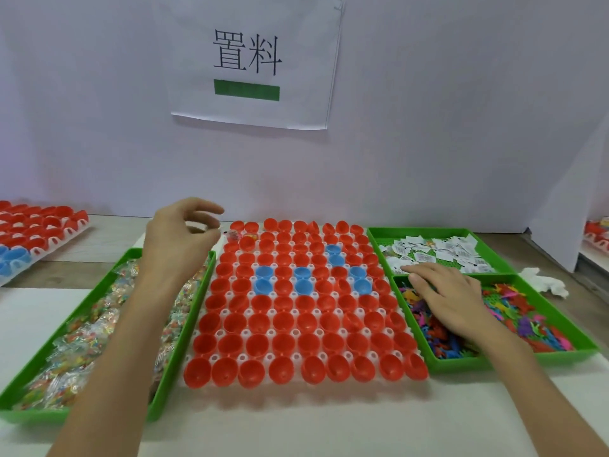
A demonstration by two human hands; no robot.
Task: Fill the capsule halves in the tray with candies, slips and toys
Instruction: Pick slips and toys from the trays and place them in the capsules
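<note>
Your left hand (184,239), fingers curled, hovers over the tray's (271,333) far-left corner; whether it pinches anything is blurred. Your right hand (445,298) lies flat, fingers apart, on the toys (514,311) in a green bin (494,363). Capsule halves (306,324) open upward; the tray's long axis runs away from you. Slips (438,252) lie beyond the toys, candies (82,341) at left.

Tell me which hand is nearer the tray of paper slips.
Right. The right hand lies just in front of the slip tray; the left hand hovers across the capsule tray.
</note>
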